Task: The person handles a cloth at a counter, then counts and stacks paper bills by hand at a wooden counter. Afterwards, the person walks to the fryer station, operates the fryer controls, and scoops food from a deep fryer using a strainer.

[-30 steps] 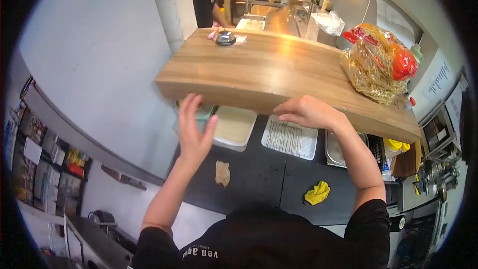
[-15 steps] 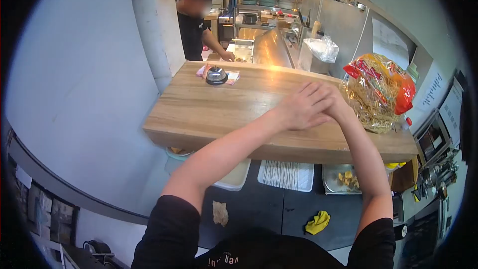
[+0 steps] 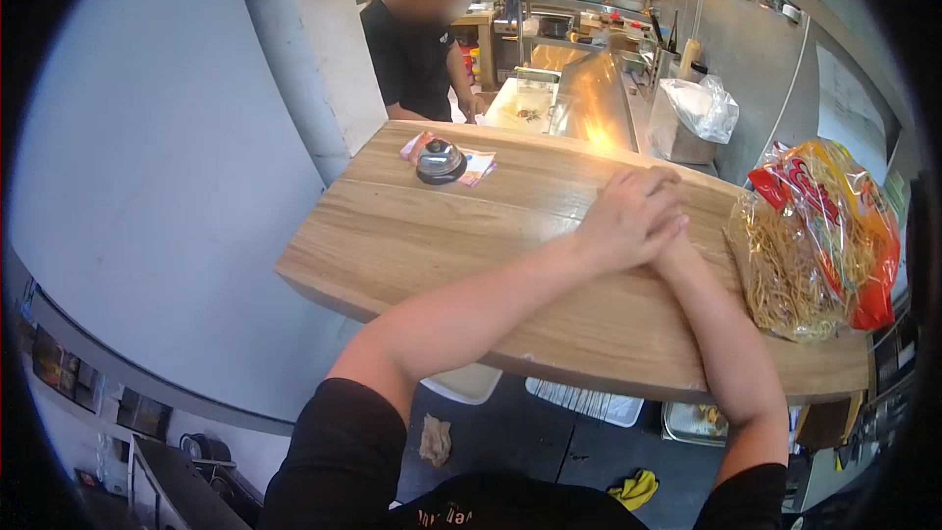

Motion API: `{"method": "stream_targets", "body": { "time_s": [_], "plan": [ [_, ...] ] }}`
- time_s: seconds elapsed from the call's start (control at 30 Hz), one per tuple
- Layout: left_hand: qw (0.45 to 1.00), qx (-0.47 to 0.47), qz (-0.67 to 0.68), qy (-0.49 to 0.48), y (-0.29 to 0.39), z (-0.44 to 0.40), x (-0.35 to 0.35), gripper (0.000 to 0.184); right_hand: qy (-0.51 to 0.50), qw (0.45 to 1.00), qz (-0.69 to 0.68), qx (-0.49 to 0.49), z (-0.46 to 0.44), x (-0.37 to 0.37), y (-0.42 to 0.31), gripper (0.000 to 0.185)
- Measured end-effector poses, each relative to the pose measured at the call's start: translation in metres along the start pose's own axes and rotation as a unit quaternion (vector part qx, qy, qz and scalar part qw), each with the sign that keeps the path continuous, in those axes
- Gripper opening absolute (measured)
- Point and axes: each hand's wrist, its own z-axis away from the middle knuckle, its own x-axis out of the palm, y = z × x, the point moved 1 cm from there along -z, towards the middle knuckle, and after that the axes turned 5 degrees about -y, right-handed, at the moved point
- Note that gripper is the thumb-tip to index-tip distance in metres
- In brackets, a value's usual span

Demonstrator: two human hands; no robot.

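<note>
My left hand (image 3: 631,221) is clasped over my right hand (image 3: 671,234), fingers interlaced, above the wooden counter (image 3: 422,240). My left hand's fingers are wrapped round my right hand, and my right hand's fingers are folded round my left. Both forearms rest on or close over the wood. Right of the hands lies a clear and red bag of dry noodles (image 3: 795,265). Toward the back left, a silver call bell (image 3: 441,161) with a dark base sits on some printed paper (image 3: 477,169).
Beyond the counter a person (image 3: 417,49) in black stands by a metal worktop. A white plastic bag (image 3: 699,108) is at the back right. Below the counter are a white tray (image 3: 589,400), a metal tray (image 3: 693,424), a beige cloth (image 3: 435,440) and a yellow cloth (image 3: 634,489).
My hands came up from near the counter's front edge and met, and their fingers are now interlocked. The view has shifted closer over the counter. The other person's head has bent lower.
</note>
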Motion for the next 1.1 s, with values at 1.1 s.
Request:
{"method": "stream_targets", "body": {
  "time_s": [1.1],
  "plan": [
    [0.888, 0.27, 0.327, -0.178, 0.12, 0.076, -0.002, 0.029, -0.033, 0.921, -0.168, -0.351, 0.056, -0.025, -0.135, 0.066]
  ]
}}
